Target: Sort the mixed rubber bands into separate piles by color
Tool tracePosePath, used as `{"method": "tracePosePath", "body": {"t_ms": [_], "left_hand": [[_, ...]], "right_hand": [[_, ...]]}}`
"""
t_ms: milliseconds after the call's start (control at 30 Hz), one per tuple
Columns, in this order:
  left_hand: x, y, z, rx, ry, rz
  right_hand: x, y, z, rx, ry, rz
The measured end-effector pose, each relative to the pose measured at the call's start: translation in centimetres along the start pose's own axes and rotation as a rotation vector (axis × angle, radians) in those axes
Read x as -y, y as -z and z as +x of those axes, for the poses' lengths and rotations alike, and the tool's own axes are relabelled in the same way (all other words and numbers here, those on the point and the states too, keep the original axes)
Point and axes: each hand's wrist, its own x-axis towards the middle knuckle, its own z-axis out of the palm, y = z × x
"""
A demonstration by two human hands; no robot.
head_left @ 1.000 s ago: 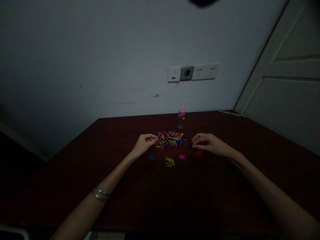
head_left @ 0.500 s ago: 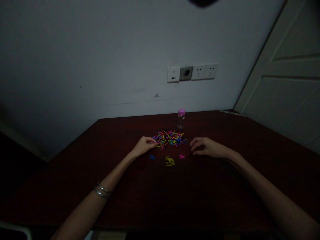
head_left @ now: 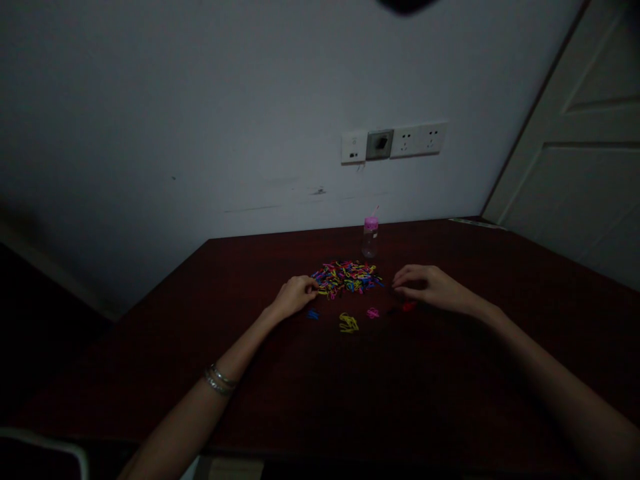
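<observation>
A heap of small coloured bands point(head_left: 347, 277) lies on the dark red table point(head_left: 350, 387). My left hand point(head_left: 296, 294) rests at the heap's left edge, fingers curled in a pinch on the pieces there. My right hand point(head_left: 429, 287) lies to the right of the heap, fingers drawn together, its fingertips by a small red group point(head_left: 409, 306). In front of the heap lie a little blue group point(head_left: 313, 315), a yellow group point(head_left: 348, 323) and a pink group point(head_left: 373, 313). What the fingers hold is too small to make out.
A small clear bottle with a pink cap point(head_left: 370, 237) stands behind the heap. The wall carries a row of sockets point(head_left: 395, 141). A pale door point(head_left: 575, 160) stands at the right. The table's left edge drops into darkness.
My right hand drew back toward the pink group, then returned right beside the red group. My left hand stayed at the heap's edge. The view shifted a little.
</observation>
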Motion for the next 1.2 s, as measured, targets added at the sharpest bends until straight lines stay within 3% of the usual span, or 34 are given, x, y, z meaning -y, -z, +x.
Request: {"method": "tracePosePath", "body": {"t_ms": [667, 1067, 1200], "left_hand": [[-0.3, 0.1, -0.2, 0.025, -0.046, 0.057], [0.0, 0.4, 0.2, -0.047, -0.080, -0.132], [0.1, 0.4, 0.3, -0.048, -0.065, -0.185]], "right_hand": [[-0.2, -0.6, 0.2, 0.034, -0.019, 0.000], [0.8, -1.5, 0.6, 0.007, 0.009, 0.009], [2.1, -2.3, 2.0, -0.003, 0.089, -0.009]]}}
